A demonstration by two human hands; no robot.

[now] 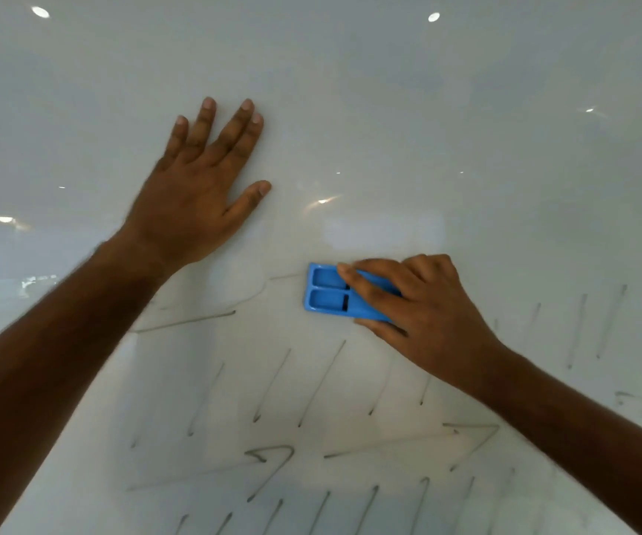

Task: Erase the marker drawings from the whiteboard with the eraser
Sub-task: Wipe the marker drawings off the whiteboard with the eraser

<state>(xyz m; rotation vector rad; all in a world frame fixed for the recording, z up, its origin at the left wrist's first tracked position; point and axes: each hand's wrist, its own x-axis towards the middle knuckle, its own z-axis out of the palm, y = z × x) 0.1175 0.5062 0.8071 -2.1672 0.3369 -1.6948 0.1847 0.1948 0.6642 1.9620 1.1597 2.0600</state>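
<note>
- The left hand [196, 187] lies flat on the whiteboard [388, 110], fingers spread, holding nothing.
- The right hand [419, 303] grips the blue eraser [329, 293], fingers over its top and thumb under it.
- The eraser is pressed on the board, at 4 o'clock from the left hand.
- Marker lines [273, 384] lie at 6 o'clock from the eraser.

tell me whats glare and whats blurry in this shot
Head view: bright ceiling-light reflections dot the glossy whiteboard, with a window reflection at its left edge; the left hand and the right hand on the blue eraser show slight motion blur; the marker strokes look soft and faint.
</note>
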